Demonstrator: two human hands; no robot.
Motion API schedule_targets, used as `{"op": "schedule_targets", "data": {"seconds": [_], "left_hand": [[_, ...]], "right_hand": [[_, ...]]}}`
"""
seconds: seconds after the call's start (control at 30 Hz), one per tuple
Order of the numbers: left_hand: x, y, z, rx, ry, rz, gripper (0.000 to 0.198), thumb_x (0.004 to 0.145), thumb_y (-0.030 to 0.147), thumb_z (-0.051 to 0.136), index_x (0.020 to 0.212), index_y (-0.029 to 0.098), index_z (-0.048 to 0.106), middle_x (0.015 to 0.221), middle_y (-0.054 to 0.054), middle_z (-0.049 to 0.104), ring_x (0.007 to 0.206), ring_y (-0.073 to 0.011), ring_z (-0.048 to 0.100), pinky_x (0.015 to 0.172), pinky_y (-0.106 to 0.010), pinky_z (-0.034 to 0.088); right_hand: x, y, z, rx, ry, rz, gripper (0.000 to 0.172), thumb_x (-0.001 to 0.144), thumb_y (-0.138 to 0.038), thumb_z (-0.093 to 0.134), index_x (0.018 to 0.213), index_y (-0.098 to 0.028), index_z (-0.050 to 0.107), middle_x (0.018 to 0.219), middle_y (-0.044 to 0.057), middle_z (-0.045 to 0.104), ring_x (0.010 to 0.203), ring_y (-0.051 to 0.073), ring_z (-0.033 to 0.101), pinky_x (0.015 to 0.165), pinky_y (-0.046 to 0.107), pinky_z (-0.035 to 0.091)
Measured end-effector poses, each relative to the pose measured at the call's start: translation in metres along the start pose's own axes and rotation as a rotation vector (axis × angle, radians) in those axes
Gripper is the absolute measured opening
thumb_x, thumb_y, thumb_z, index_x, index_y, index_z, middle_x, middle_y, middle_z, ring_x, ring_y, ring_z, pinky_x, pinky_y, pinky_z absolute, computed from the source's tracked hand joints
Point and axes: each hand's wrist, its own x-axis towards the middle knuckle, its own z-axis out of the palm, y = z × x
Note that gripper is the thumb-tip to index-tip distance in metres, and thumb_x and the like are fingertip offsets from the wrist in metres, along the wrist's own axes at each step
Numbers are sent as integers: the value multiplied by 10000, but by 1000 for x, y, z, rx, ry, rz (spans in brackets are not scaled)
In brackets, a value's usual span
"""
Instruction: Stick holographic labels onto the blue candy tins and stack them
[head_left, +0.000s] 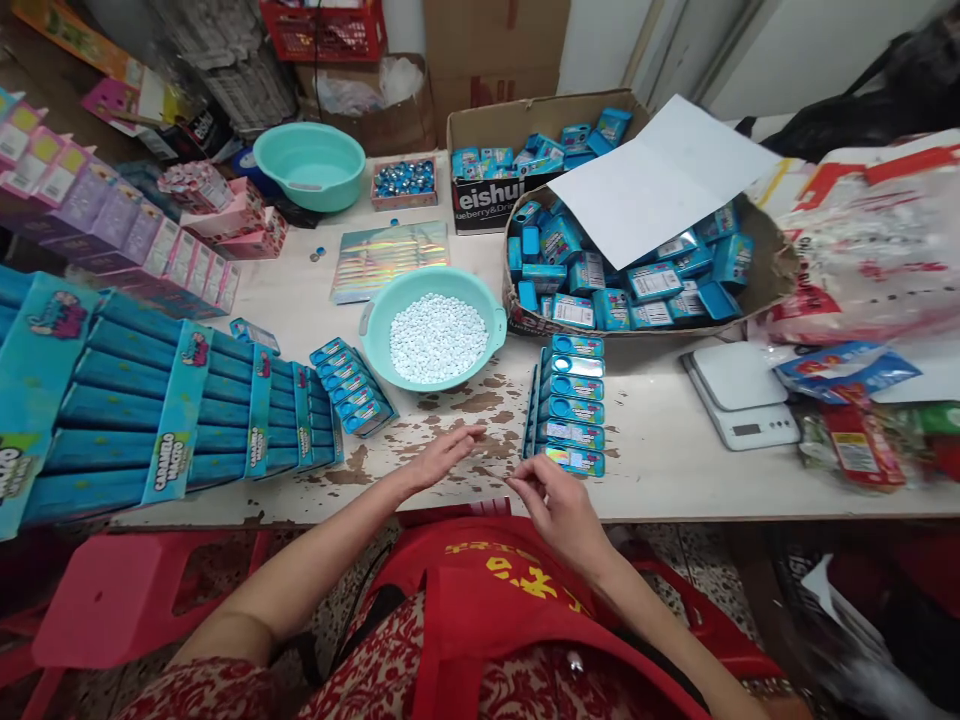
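Note:
My left hand (442, 460) is held over the front of the table, fingers stretched out and nothing in them. My right hand (559, 508) is closed in a pinch at the table's front edge; whatever is between its fingertips is too small to make out. Just beyond it stands a row of blue candy tins (576, 410) in an upright display tray (531, 410). A turquoise basin (375, 340) of small pale-blue candies (439, 338) sits ahead of my left hand. Left of the basin, a second display tray holds more blue tins (352, 385).
Stacked blue display boxes (165, 410) line the left side. A torn carton (517, 318) of blue tins lies at the right, partly under a white sheet (660, 180). Further right is a digital scale (739, 390). An empty turquoise basin (309, 165) and shiny sticker sheets (390, 260) lie behind.

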Motion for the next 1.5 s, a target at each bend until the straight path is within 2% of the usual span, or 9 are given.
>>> {"op": "schedule_targets", "data": {"seconds": [0.1,0.23,0.33,0.63,0.93,1.13,1.23,1.4,1.5], "left_hand": [[1,40,5,-242,-182,75,570,766,524,582,1208,172,509,1217,-134,588,1087,-225,560,867,-328,442],[17,73,15,-201,-127,-4,344,757,464,615,829,129,589,680,-38,644,658,-139,604,648,-262,451],[39,84,15,-137,-128,21,305,765,435,598,773,132,572,579,11,570,569,-104,541,585,-236,433],[86,91,19,-24,-69,85,155,810,277,472,930,191,423,598,62,490,553,-90,497,542,-213,421],[107,75,34,31,3,105,92,819,208,410,899,193,368,613,58,495,547,-98,495,557,-220,429],[107,68,28,474,258,14,285,798,289,532,1052,165,492,786,-25,625,730,-178,601,718,-298,463],[98,61,36,359,350,49,430,862,437,444,1181,153,497,1081,-100,626,969,-226,598,843,-336,460],[81,45,83,209,175,281,789,846,664,301,1445,165,181,1497,-130,254,1375,-266,240,1106,-402,246],[82,36,91,350,142,237,909,800,725,307,1468,151,82,1542,-144,78,1421,-295,0,1137,-489,89]], "right_hand": [[5,-10,-19,104,163,91,188,898,-321,475,762,-202,528,715,6,570,621,130,526,577,232,413],[11,-4,-26,208,312,225,210,858,-389,535,777,-196,545,683,-10,577,550,117,509,520,227,410],[18,8,-25,201,429,310,242,841,-430,543,790,-194,565,697,-2,577,572,132,519,527,243,421],[43,50,-28,-187,734,313,235,788,-422,578,708,-206,627,938,84,522,953,257,472,838,402,394],[55,73,-32,75,734,489,197,641,-342,641,724,-186,555,904,57,489,876,218,525,818,374,440],[52,77,-45,356,693,560,493,569,-422,690,927,-205,429,1023,48,519,750,159,555,637,306,479],[54,78,-45,291,629,569,516,548,-446,716,905,-199,438,969,35,544,717,149,543,643,305,469],[56,83,-48,240,612,555,479,545,-425,716,877,-196,457,904,12,568,689,138,524,643,299,461],[53,88,-52,281,610,548,436,567,-424,695,854,-194,463,871,9,573,672,142,534,635,306,463]]}}
